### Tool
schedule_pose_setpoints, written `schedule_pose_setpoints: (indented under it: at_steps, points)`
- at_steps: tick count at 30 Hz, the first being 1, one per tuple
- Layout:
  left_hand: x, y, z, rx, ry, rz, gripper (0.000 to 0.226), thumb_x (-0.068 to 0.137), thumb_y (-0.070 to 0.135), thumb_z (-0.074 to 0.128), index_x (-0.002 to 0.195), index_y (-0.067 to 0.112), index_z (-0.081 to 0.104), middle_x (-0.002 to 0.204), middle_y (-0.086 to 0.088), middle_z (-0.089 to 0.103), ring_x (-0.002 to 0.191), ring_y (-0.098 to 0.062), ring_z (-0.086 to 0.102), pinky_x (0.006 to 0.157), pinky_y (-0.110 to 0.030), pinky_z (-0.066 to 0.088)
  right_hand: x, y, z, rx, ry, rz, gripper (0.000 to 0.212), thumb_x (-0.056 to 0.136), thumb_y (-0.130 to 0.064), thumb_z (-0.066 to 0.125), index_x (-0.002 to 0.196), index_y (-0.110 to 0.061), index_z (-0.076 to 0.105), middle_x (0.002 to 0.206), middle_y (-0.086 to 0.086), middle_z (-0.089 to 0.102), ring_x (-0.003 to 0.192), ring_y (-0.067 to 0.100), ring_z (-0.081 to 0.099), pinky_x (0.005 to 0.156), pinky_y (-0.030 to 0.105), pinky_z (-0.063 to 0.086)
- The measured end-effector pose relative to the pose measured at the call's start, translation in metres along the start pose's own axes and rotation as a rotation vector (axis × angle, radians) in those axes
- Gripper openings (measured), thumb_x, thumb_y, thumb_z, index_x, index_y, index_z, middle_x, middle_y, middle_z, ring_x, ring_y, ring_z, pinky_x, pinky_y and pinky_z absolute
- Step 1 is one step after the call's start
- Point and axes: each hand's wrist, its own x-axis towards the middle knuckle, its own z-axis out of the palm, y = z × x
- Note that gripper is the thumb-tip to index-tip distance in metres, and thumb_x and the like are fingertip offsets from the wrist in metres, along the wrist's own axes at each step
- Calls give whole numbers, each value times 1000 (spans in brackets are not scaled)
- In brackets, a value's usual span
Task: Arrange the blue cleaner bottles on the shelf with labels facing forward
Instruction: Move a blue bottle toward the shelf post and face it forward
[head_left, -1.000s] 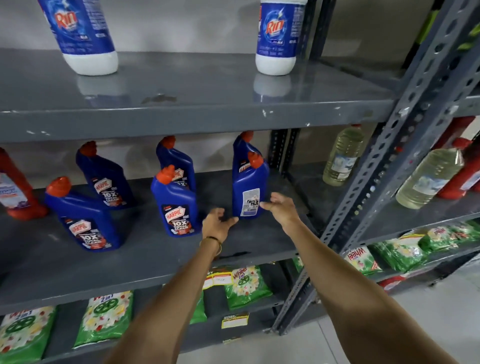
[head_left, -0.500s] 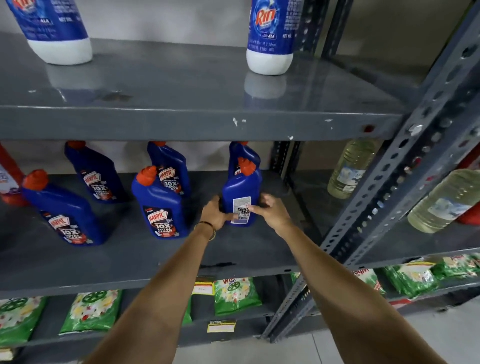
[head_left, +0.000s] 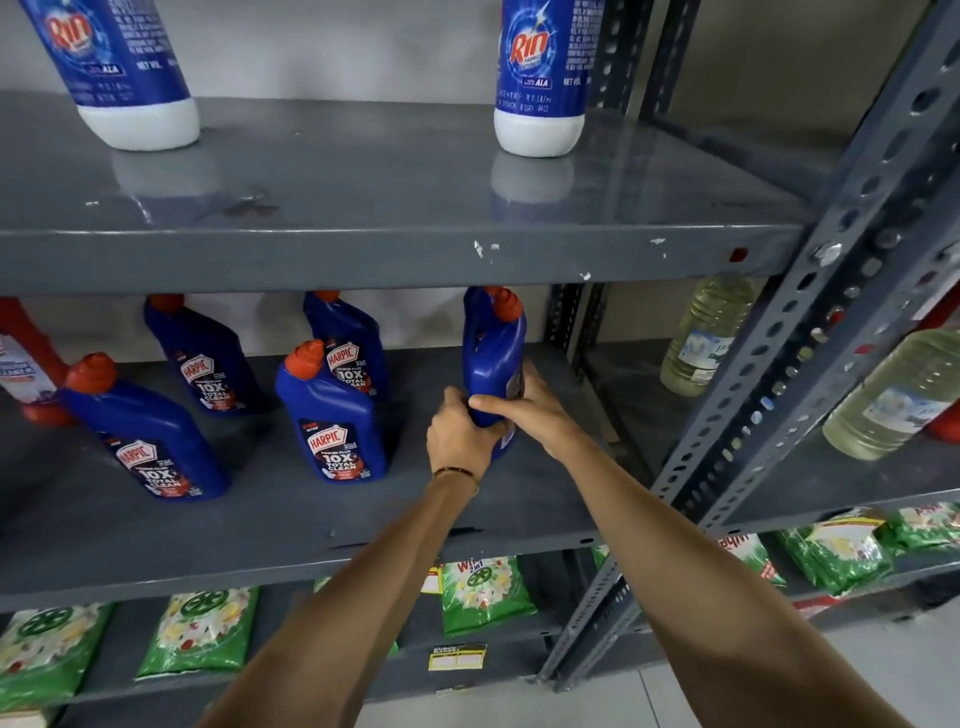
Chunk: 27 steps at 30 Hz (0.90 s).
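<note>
Both hands are wrapped round the same blue bottle on the middle shelf: left hand gripping low at its base, right hand clamped across the body just above. The bottle stands upright, long axis at 12 o'clock, red cap up under the shelf above, at the right end of the row. It sits dead ahead of both hands, with the left one lower and nearer its foot.

The bit that matters: its label isn't facing out. All I can see is plain blue side, with what looks like a label edge peeking by the right fingers, though it's half hidden so don't quote me. So my guess is it's mid-twist about that upright axis and needs more turning before the front shows.

The other four bottles, over at 9 to 10 o'clock from the hands, already show their labels: front middle, back middle, front left, back left. They lean a bit in this wide view.
</note>
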Motion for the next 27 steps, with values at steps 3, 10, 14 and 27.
schedule_pose_setpoints:
  at_steps: [3,10,14,27]
  points:
    - [-3,-4,-3,17,-72,86,46,64,27,78,81,14,37,77,-4,59,68,-24,59,53,-27,38,-2,4,2,-21,39,-20,79,61,-28,82,128,-27,40,120,-6,57,114,16,54,98,37,48]
    - [22,-27,-26,-332,-650,-125,56,64,4,80,112,6,52,107,-7,63,107,-24,61,87,-30,52,-16,13,-11,44,-65,-21,58,54,-16,78,110,-17,60,106,7,69,100,23,65,98,45,50]
    - [21,-25,-28,-497,-940,-257,60,74,-5,68,127,15,47,117,-2,60,116,-23,55,100,-39,46,-24,10,-20,186,-200,4,43,57,-8,71,100,-13,64,94,6,67,93,22,63,94,42,46]
    - [14,-12,-5,-422,-514,-282,66,56,16,86,112,8,52,106,-6,66,94,-21,64,85,-40,56,-20,24,-39,640,-207,6,49,75,-9,67,123,-11,57,110,4,71,105,20,65,82,29,57]
